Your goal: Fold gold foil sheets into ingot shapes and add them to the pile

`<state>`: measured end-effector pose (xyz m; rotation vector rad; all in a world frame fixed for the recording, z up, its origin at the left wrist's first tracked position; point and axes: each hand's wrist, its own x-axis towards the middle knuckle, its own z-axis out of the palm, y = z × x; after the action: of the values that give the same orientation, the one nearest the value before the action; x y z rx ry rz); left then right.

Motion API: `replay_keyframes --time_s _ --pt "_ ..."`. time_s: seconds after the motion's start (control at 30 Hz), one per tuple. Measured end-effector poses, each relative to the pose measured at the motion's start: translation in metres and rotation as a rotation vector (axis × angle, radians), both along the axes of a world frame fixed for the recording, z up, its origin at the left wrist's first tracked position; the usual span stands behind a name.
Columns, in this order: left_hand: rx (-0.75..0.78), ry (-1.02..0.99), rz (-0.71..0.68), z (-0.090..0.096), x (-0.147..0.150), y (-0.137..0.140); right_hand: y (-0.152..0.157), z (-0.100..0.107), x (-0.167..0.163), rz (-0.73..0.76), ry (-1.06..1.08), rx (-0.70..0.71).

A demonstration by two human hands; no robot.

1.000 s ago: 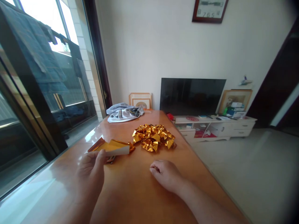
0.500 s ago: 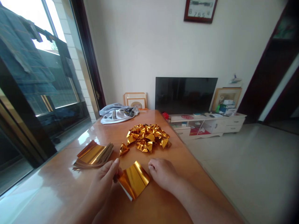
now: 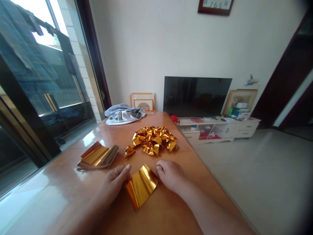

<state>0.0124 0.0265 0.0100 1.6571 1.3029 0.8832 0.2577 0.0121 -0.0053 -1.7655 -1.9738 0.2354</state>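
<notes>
Over the table's near part I see a sheet of shiny gold foil paper (image 3: 141, 187), slightly curved. My left hand (image 3: 117, 179) pinches its left corner between thumb and fingers. At the sheet's right edge is my right hand (image 3: 170, 174), its fingers curled closed; whether they grip the edge is hidden. Ahead of both hands lies a heap of folded gold foil pieces (image 3: 155, 139). One loose folded piece (image 3: 129, 151) sits just left of the heap. A stack of flat gold foil sheets (image 3: 97, 156) is left of my left hand.
Bundled pale grey cloth (image 3: 122, 115) lies at the far end of the glossy wooden table (image 3: 188, 209), with framed pictures (image 3: 142, 101) behind it. Beyond the right edge stand a low white cabinet (image 3: 227, 130) and a television (image 3: 197, 97). A glass door is on the left.
The held sheet has turned and tilted a little, showing more of its gold face. My left hand has shifted slightly right and forward; the right hand stays by the sheet's edge. The camera view tilted slightly.
</notes>
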Motion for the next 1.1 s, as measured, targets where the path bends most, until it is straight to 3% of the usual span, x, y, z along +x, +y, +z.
replay_keyframes --time_s 0.3,0.53,0.77,1.1 --pt "0.001 -0.035 -0.08 -0.011 -0.001 0.004 -0.003 -0.002 -0.012 0.183 0.347 -0.092" --pt "0.04 -0.038 -0.103 -0.025 -0.006 0.01 0.002 -0.013 -0.012 0.151 0.398 -0.137" --pt "0.15 0.011 -0.002 -0.035 -0.009 0.016 0.003 -0.012 -0.012 0.096 0.418 -0.079" --pt "0.134 0.0 0.065 -0.025 -0.006 0.009 0.005 -0.01 -0.01 0.036 0.333 -0.088"
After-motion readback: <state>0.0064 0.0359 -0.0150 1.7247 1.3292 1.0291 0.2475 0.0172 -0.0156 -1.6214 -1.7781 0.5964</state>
